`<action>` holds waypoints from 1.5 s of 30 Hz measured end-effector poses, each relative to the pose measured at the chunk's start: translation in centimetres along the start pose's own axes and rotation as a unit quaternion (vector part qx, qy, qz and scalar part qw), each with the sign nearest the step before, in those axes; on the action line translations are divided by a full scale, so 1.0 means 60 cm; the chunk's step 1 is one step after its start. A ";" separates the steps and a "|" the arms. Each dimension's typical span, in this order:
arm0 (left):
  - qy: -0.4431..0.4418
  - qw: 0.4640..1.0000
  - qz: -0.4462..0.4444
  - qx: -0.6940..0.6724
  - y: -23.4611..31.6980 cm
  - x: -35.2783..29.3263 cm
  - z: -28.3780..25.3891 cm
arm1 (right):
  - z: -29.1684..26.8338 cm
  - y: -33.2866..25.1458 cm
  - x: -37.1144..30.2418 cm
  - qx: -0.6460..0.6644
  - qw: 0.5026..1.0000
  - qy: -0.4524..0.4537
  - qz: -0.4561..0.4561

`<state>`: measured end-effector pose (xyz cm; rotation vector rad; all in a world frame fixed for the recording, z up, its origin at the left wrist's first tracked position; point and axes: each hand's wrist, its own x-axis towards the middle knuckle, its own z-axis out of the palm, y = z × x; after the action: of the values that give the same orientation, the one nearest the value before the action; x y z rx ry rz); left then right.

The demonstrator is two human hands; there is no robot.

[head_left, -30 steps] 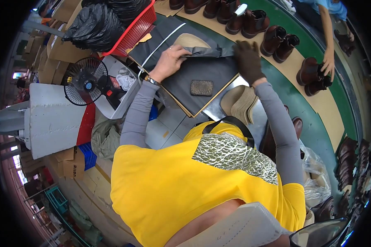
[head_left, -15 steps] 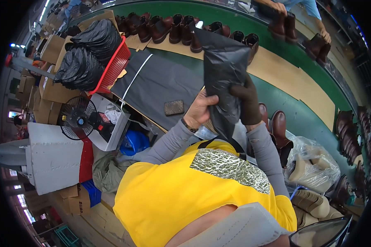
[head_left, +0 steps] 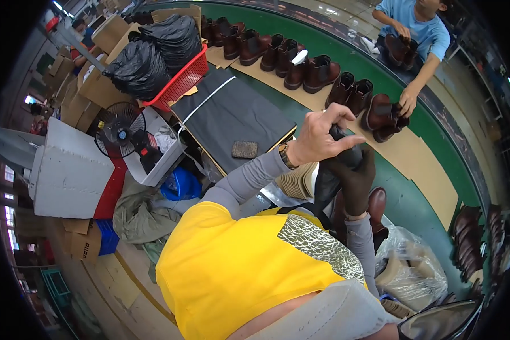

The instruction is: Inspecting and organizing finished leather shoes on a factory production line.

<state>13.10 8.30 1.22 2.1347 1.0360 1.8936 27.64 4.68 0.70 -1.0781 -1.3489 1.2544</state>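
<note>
My left hand (head_left: 318, 137) is bare, with a watch at the wrist. Its thumb and fingers curl around the upper end of a black plastic bag (head_left: 326, 190), which is bunched narrow and hangs toward my chest. Wrapped round the same bag just below is my right hand (head_left: 354, 178), in a dark brown glove. Behind my right hand a dark brown boot (head_left: 377, 205) stands on the green table. Beside my left forearm lies a stack of tan ribbed pieces (head_left: 296, 184), partly covered by the arm.
A row of brown boots (head_left: 249, 46) stands on cardboard along the far side. Across the table a person (head_left: 416, 34) handles boots. At left are a red basket (head_left: 190, 73) of black bags, a fan (head_left: 120, 131), and a dark block (head_left: 245, 149) on a black-covered board.
The black bag, spread out and upright before, is now gathered into a narrow bundle. My left hand has moved up and right to its top. The person opposite has set boots onto the cardboard.
</note>
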 end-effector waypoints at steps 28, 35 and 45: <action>0.142 0.624 -0.382 -0.667 -0.043 0.038 0.064 | -0.001 0.091 -0.071 0.083 0.985 -0.112 0.097; 0.058 0.770 -0.291 -0.565 -0.009 -0.011 0.090 | -0.042 0.074 -0.018 0.146 0.984 0.087 -0.051; -0.160 0.752 -0.269 -0.580 -0.033 -0.032 0.126 | -0.102 0.072 -0.045 0.233 0.967 -0.072 0.075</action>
<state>19.15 11.42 -3.04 1.1399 0.1712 1.2156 34.03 3.25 -3.78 -0.7768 -1.0118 1.6860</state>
